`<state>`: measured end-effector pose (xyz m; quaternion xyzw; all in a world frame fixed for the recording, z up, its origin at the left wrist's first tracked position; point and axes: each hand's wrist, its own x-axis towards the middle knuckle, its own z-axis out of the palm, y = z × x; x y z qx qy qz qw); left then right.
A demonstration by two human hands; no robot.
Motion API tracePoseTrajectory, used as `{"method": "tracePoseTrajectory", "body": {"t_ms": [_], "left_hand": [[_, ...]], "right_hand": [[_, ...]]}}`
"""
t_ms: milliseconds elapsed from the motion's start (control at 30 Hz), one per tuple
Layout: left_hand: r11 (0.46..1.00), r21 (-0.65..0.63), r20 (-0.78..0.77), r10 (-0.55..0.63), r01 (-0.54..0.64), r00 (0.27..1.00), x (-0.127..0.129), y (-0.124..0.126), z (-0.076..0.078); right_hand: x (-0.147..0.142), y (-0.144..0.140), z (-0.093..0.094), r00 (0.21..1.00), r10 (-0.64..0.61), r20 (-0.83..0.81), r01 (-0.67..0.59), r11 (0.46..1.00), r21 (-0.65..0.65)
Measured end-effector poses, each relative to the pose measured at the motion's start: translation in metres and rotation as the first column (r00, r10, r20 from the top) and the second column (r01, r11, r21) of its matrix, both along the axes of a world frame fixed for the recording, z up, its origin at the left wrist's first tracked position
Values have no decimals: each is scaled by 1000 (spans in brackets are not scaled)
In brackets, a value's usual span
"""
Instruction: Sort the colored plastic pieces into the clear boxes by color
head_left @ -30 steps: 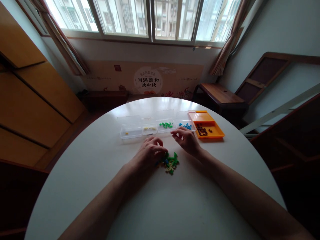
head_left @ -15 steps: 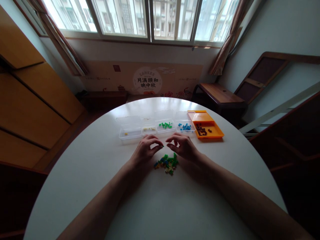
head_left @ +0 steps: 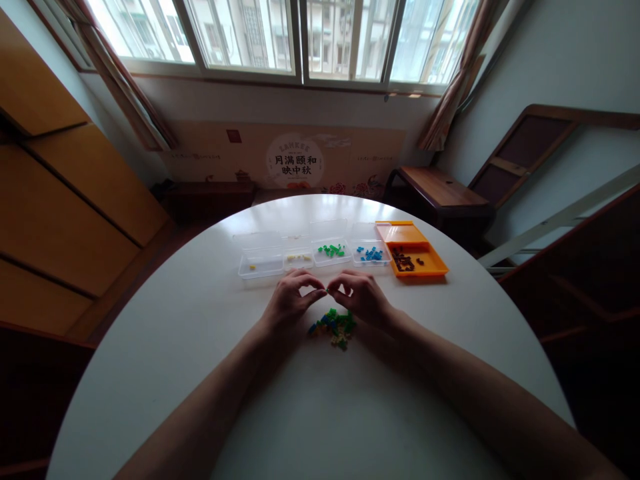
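Both hands are hovering together above the round white surface (head_left: pixel 310 413), just behind a small pile of bricks (head_left: pixel 334 325) in green, blue and yellow. The left hand (head_left: pixel 289 305) is curling its fingers in, with thumb and forefinger pressed together on a tiny green brick (head_left: pixel 327 291) at their tips. The right hand (head_left: pixel 361 297) is meeting it from the other side, its own thumb and forefinger closing on the same piece, so the two pinches are touching over the pile; the brick is too small to tell its shape. Both forearms are lying along the surface toward the near edge. Beyond the hands a row of clear boxes (head_left: pixel 260 263) is sitting side by side: one holding a single yellow bit, the next some pale yellow pieces, then green bricks (head_left: pixel 331 251), then blue bricks (head_left: pixel 371 254). Just beside the last one, to the right, an orange tray (head_left: pixel 423 265) is holding dark brown pieces (head_left: pixel 403 260).
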<state>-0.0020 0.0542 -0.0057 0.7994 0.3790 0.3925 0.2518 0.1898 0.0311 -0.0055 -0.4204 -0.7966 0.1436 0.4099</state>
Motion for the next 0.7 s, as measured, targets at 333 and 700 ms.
{"method": "tracePoseTrajectory", "body": {"t_ms": [333, 700], "left_hand": [[995, 20, -66, 100, -99, 993, -17, 7, 4], [987, 49, -60, 158, -155, 986, -22, 10, -1]], "right_hand": [[13, 35, 12, 970, -243, 19, 242, 970, 31], [15, 76, 12, 905, -397, -150, 374, 914, -159]]}}
